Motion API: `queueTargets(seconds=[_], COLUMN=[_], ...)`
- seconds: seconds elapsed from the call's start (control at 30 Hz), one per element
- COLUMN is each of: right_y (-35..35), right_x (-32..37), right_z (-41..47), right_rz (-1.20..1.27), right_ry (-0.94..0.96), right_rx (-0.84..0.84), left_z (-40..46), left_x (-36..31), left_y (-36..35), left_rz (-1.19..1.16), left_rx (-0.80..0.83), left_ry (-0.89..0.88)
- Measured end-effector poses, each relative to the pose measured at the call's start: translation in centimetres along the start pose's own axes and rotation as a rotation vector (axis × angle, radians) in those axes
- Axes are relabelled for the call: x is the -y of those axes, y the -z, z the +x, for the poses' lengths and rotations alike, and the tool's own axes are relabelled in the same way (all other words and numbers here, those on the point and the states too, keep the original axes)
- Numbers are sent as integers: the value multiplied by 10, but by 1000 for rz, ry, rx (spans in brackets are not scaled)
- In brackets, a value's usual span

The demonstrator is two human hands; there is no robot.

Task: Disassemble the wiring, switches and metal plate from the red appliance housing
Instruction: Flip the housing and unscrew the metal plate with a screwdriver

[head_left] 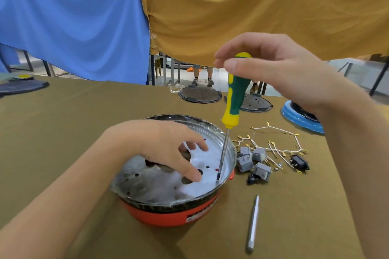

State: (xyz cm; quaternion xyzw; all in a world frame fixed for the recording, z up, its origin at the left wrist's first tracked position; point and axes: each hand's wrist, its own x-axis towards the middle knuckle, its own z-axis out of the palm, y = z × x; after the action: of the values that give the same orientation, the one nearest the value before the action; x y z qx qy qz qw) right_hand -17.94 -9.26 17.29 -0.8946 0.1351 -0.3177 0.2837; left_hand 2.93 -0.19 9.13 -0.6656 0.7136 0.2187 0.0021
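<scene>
Housing (168, 214): red, on the table (63, 132), plate (210, 160) on top.
Left hand (168, 147): fingers spread, pressing the plate.
Right hand (273, 69): pinching the screwdriver (232, 99), tip at the plate's right rim.
Switches (252, 162), wires (280, 145): loose, just right of the housing.

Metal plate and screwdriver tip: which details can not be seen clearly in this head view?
- Head view: whether the screwdriver tip sits in a screw on the metal plate; too small, glare.
- Plate centre: covered by the left hand.
- Red housing label: blurred.
- Screwdriver handle top: wrapped by the right hand.
</scene>
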Motion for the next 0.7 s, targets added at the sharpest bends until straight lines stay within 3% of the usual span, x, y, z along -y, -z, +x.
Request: queueTargets(seconds=[0.1,0.3,0.47,0.53,0.7], right_y=[-5,3,-6,-6,1], right_x=[-3,-7,-12,-15,-20], right_z=[2,0,6,7,5], right_rz=[-68,219,-112,-136,86], right_ry=[49,32,14,37,110], right_rx=[-50,54,-3,-11,-3], left_z=[11,25,29,29,29], left_x=[-18,-22,-24,-23,-23], left_y=[-6,-19,-27,-29,-35], left_rz=[36,11,-59,-59,12], left_rx=[16,-44,-108,-113,-145], left_ry=[-118,-223,-277,-256,-271])
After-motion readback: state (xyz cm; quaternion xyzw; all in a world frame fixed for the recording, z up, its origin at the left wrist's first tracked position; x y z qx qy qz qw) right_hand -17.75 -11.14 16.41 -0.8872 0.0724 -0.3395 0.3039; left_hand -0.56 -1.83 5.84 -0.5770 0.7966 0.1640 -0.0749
